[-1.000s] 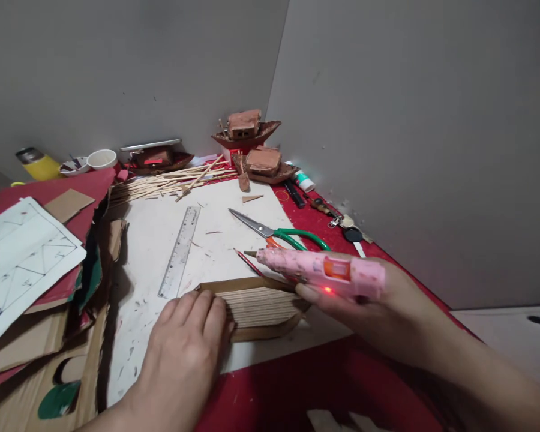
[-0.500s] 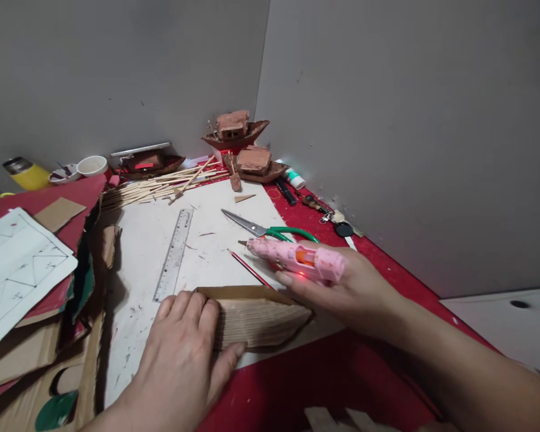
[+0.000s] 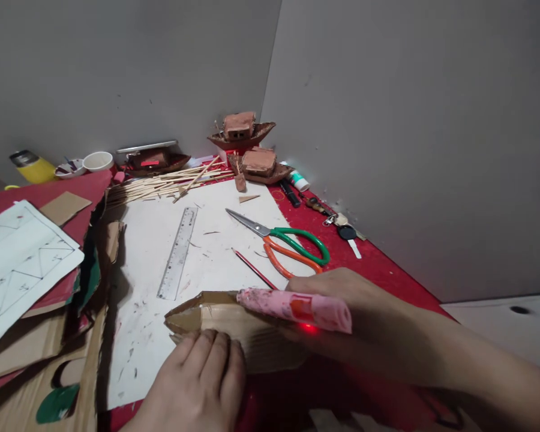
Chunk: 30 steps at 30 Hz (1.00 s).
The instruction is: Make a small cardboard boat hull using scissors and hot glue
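Observation:
A cardboard boat hull (image 3: 270, 345) lies near the front of the table, its pointed end to the left. My left hand (image 3: 198, 378) grips its near side, fingers together and the thumb out of sight. In my right hand (image 3: 337, 294) is a pink hot glue gun (image 3: 270, 301) with a glowing red light. Its front end is at the hull's upper edge; the nozzle tip is hard to make out. Beyond the hull lie a pencil (image 3: 254, 269), scissors with green and orange handles (image 3: 297, 243), and a clear ruler (image 3: 177, 252).
Finished model boats (image 3: 258, 165), wooden sticks (image 3: 157, 186) and a white cup (image 3: 98, 162) line the back. Stacked cardboard (image 3: 67, 210) with a drawn sheet (image 3: 27, 258) rises at left. Keys (image 3: 344, 222) lie along the right, beside the wall.
The glue gun has come down and nearer, onto the hull's upper edge. My left hand has shifted lower, uncovering the hull's left pointed end. The orange scissor handle now shows.

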### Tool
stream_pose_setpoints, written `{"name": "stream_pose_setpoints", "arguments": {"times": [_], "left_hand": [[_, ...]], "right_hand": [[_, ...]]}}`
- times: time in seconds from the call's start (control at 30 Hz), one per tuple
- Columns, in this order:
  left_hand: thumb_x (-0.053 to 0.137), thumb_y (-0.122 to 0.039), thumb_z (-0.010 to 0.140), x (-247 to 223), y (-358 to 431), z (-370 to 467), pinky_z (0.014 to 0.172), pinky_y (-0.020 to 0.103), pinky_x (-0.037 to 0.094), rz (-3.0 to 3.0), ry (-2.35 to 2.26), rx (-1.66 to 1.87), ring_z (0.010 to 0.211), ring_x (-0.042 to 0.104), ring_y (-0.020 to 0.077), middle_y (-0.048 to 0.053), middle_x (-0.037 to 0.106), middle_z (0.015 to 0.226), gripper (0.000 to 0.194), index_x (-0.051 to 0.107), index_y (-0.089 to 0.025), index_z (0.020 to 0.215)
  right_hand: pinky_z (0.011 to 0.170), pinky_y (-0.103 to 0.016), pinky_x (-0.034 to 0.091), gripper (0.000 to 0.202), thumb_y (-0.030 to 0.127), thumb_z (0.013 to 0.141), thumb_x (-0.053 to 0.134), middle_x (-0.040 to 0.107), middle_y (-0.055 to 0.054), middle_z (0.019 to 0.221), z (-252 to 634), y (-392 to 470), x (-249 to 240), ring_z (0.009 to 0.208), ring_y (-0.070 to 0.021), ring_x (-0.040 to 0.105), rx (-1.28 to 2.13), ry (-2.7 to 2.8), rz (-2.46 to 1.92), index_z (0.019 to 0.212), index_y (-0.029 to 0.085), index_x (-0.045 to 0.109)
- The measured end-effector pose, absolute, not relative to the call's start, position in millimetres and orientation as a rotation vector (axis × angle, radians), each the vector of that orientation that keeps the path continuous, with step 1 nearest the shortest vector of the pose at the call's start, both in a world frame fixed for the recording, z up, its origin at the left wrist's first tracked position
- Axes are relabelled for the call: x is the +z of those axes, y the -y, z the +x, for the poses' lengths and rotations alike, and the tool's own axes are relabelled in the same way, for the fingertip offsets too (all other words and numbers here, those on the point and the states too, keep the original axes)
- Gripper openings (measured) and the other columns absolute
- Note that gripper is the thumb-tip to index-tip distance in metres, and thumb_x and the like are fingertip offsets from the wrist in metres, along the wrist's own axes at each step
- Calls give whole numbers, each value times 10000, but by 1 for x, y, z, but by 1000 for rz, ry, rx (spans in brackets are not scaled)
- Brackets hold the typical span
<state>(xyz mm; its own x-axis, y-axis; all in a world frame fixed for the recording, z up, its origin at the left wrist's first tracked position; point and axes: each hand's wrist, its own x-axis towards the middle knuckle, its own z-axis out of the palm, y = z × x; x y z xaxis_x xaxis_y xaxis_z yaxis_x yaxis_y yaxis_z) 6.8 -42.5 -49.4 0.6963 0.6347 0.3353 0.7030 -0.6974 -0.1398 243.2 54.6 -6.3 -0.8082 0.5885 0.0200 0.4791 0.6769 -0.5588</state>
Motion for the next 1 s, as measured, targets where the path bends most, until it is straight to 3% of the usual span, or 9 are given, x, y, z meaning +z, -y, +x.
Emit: {"name": "stream_pose_setpoints", "arguments": {"times": [0.07, 0.17, 0.37, 0.47, 0.8, 1.0], "left_hand": [[326, -92, 911, -52, 46, 6, 762, 352, 529, -2608, 1066, -383, 863, 697, 249, 138, 744, 976, 333, 636, -92, 1033], [326, -136, 916, -58, 48, 7, 776, 357, 543, -2590, 1117, -426, 886, 705, 259, 148, 743, 996, 323, 629, -104, 1022], [406, -128, 858, -71, 54, 12, 856, 389, 521, -2556, 1189, -325, 928, 693, 276, 179, 727, 1017, 284, 590, -87, 1070], [409, -171, 882, -73, 58, 14, 867, 405, 506, -2557, 1192, -247, 951, 683, 293, 202, 717, 1035, 299, 570, -64, 1109], [381, -132, 884, -72, 58, 14, 807, 442, 511, -2540, 1204, -373, 897, 693, 315, 211, 729, 968, 291, 582, -60, 1082], [392, -144, 881, -72, 59, 15, 809, 442, 510, -2575, 1211, -297, 903, 684, 314, 222, 715, 998, 283, 580, -65, 1076]], "right_hand": [[482, -233, 318, 155, 286, 880, 547, 565, 35, 617, 239, -52, -7, 504, -102, 452, 770, 2738, -926, 784, 213, 645], [447, -234, 256, 224, 323, 857, 558, 505, 47, 558, 232, -48, -9, 453, -90, 360, 797, 2766, -998, 670, 204, 530], [447, -245, 202, 196, 343, 843, 571, 510, 41, 573, 211, -46, -17, 458, -94, 339, 758, 2885, -1055, 709, 206, 529], [461, -237, 225, 229, 376, 872, 549, 531, 31, 606, 205, -46, -19, 493, -101, 373, 794, 2904, -1059, 722, 205, 521], [470, -227, 294, 220, 281, 917, 486, 540, 21, 619, 196, -46, -6, 523, -114, 418, 976, 2903, -1071, 709, 211, 486], [503, -231, 322, 178, 247, 923, 461, 552, 27, 651, 205, -44, -1, 537, -124, 424, 903, 2913, -1053, 750, 224, 491]]}}
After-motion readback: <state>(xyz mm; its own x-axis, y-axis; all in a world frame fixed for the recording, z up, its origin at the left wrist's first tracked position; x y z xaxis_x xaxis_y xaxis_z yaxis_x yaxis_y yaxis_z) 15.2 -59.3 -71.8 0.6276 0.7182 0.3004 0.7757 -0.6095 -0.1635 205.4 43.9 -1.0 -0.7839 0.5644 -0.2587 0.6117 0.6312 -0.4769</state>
